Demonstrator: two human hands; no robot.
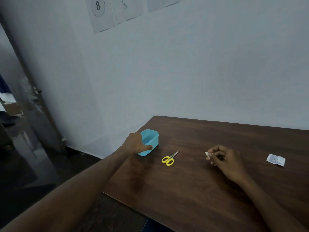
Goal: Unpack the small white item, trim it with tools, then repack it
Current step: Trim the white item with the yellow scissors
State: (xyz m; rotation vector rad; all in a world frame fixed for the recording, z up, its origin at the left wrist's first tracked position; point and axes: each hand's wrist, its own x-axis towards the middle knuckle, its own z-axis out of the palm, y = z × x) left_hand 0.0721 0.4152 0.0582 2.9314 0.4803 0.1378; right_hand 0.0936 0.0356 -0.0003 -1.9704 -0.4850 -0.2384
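A dark brown wooden counter stands against a pale wall that carries printed paper sheets, one showing a circled 8. At the counter's far left corner sits a small light-blue plastic box, open at the top, with something blue inside that is too blurred to identify. The left hand rests on the box's near-left side, its thumb lying along the near rim; the other fingers are hidden, so how they are set cannot be told. Just to the right of the box lie small scissors with yellow handles, blades closed and pointing far-right. Further right, the right hand hovers above the counter, pinching the small white item between thumb and fingertips. Well to the right lies a flat white wrapper.
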